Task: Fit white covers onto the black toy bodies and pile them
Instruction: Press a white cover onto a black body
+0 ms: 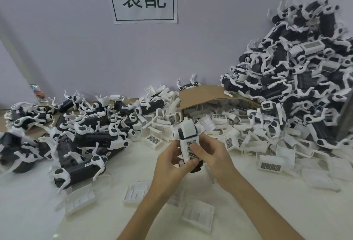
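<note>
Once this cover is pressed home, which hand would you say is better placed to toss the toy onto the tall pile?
Probably the right hand: it grips the white-covered black toy, and the tall pile of finished toys rises on its side.

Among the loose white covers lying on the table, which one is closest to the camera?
The white cover at bottom centre, right of the left forearm. It lies inside-up, below the two covers beside it, apart from the heap by the cardboard box.

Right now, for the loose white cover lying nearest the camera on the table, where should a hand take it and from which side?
Probably by its two long side walls, coming from above. The cover lies flat and open side up apart from the others, so its raised rim is exposed for a pinch across the narrow width. Both the left hand and right hand hold a toy now.
</note>
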Demonstrator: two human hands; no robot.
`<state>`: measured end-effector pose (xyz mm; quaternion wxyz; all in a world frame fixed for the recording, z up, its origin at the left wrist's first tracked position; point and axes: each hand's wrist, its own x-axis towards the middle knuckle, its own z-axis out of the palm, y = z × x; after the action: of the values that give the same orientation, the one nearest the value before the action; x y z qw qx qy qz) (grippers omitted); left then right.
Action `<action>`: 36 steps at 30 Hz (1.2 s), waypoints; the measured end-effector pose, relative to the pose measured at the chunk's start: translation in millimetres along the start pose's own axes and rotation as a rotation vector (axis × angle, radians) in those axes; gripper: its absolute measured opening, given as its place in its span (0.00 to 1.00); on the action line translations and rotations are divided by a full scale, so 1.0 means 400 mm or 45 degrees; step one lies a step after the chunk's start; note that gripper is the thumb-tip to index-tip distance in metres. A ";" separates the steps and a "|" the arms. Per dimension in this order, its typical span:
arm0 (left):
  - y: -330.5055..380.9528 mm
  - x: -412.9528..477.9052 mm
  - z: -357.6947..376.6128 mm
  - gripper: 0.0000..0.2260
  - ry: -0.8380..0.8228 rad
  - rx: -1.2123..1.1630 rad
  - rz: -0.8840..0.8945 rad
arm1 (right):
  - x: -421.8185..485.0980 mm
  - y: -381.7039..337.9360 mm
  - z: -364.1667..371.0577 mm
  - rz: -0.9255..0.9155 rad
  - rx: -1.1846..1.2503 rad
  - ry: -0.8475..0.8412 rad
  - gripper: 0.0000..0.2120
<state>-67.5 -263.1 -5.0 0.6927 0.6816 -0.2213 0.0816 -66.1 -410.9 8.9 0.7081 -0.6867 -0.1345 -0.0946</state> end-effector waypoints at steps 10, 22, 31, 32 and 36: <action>-0.007 -0.001 0.010 0.12 0.100 0.152 -0.044 | 0.005 0.018 -0.003 0.009 -0.218 0.111 0.10; -0.001 -0.007 0.009 0.24 0.086 -0.111 -0.157 | 0.015 -0.023 -0.065 0.101 -0.065 -0.144 0.13; -0.016 0.025 -0.053 0.29 0.500 -0.251 -0.194 | 0.016 -0.084 -0.127 0.369 -0.019 -0.508 0.18; -0.020 0.030 -0.056 0.29 0.504 -0.267 -0.213 | 0.026 -0.107 -0.137 0.333 -0.022 -0.491 0.17; -0.026 0.045 -0.046 0.27 0.429 -0.316 -0.251 | 0.131 -0.263 -0.216 -0.041 0.585 0.106 0.23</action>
<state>-43.4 -248.9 -6.5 0.8031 0.5861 -0.0430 0.0984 -44.8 -498.7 123.5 0.8491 -0.5008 -0.1343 -0.1010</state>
